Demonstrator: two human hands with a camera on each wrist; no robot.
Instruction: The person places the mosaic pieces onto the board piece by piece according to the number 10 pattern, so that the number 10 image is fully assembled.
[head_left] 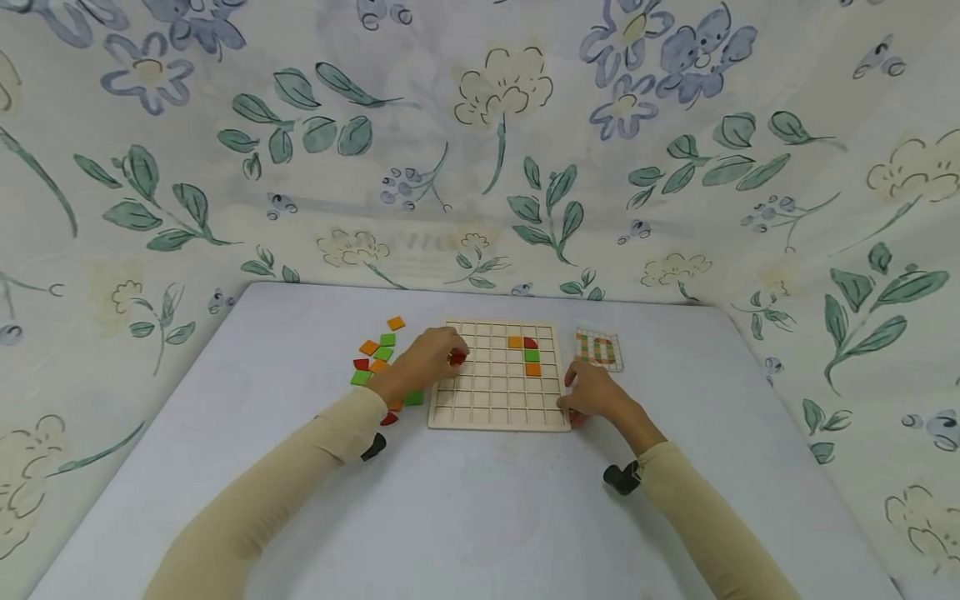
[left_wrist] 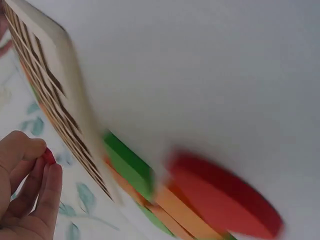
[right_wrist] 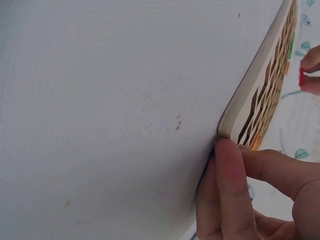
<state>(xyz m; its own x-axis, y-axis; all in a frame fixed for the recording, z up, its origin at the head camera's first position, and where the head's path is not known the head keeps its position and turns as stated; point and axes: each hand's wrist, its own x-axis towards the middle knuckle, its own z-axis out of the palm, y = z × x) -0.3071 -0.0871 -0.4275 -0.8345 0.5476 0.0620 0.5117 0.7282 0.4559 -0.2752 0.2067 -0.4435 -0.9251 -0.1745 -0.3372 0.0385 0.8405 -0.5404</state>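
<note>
My left hand (head_left: 426,360) pinches a small red piece (left_wrist: 48,156) between thumb and fingertips, above the left part of a wooden grid board (head_left: 480,404). The piece's full outline is hidden by the fingers. My right hand (head_left: 596,393) holds the board's right edge near its front corner, fingers against the side and one digit over the rim, as the right wrist view shows. On the board's right part sit an orange square (head_left: 515,342), a red rounded piece (head_left: 530,342), a green square (head_left: 532,356) and another orange square (head_left: 532,369).
Loose orange, green and red pieces, among them a green square (head_left: 387,340) and a red rounded piece (left_wrist: 225,192), lie left of the board, partly behind my left arm. A patterned card (head_left: 600,348) lies beyond my right hand. Floral cloth (head_left: 480,208) surrounds the white table (head_left: 480,500).
</note>
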